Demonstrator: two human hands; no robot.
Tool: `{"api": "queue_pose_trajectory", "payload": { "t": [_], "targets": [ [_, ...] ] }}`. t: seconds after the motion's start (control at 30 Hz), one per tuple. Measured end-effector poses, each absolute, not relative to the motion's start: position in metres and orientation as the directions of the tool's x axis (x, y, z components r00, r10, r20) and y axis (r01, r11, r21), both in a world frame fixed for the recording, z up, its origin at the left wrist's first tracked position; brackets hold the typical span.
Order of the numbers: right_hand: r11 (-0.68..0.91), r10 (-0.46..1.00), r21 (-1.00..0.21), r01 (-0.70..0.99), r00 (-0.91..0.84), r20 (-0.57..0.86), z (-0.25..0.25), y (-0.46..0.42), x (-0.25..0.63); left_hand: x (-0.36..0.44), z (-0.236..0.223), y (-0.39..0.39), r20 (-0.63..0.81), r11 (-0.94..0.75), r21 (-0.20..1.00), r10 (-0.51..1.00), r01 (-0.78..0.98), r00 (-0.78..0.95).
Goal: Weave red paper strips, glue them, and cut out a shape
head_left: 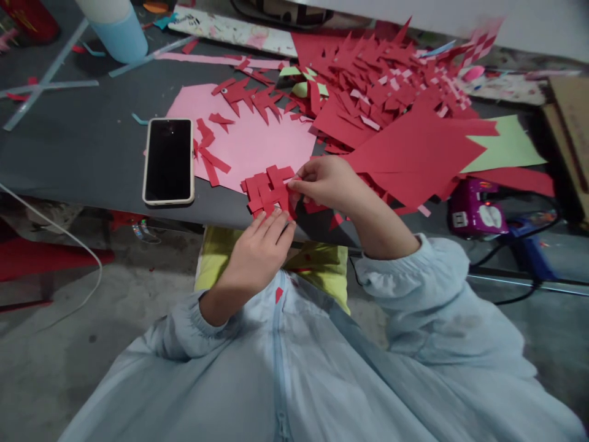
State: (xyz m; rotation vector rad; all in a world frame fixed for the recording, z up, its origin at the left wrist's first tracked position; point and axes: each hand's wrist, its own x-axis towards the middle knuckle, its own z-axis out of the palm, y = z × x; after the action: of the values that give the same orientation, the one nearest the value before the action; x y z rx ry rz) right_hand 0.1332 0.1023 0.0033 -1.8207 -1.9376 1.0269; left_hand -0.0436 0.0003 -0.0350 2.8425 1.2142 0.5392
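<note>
A small mat of woven red paper strips [265,189] lies at the table's front edge, partly over the corner of a pink paper sheet [271,141]. My left hand [260,248] rests on the mat's near edge with its fingers stretched out and pressing it down. At the mat's right side, my right hand [329,181] is closed in a pinch. A thin pale paper strip [288,180] shows at its fingertips; the rest of the strip is hidden by the fingers. Red paper fish shapes [237,93] and loose red strips [214,162] lie on the pink sheet.
A phone [169,161] lies left of the mat. A large heap of red paper cutouts [368,80] covers the back right. Red sheets [414,153], a purple device [476,209] and a blue glue gun [529,252] are at right. A bottle of blue liquid [120,37] stands back left.
</note>
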Motion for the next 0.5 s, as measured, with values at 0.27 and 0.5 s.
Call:
{"api": "queue_pose_trajectory", "payload": {
  "t": [0.27,0.5],
  "targets": [
    [-0.239,0.935,-0.751,0.615,-0.061,-0.348,0.016,0.106,0.126,-0.046,-0.033,-0.002,0.353,-0.711,0.099,0.679,0.696,0.644],
    [-0.314,0.885,-0.730,0.607,-0.092,-0.457,0.015,0.099,0.131,-0.050,-0.024,-0.003,0.516,-0.730,0.245,0.655,0.638,0.552]
  ]
}}
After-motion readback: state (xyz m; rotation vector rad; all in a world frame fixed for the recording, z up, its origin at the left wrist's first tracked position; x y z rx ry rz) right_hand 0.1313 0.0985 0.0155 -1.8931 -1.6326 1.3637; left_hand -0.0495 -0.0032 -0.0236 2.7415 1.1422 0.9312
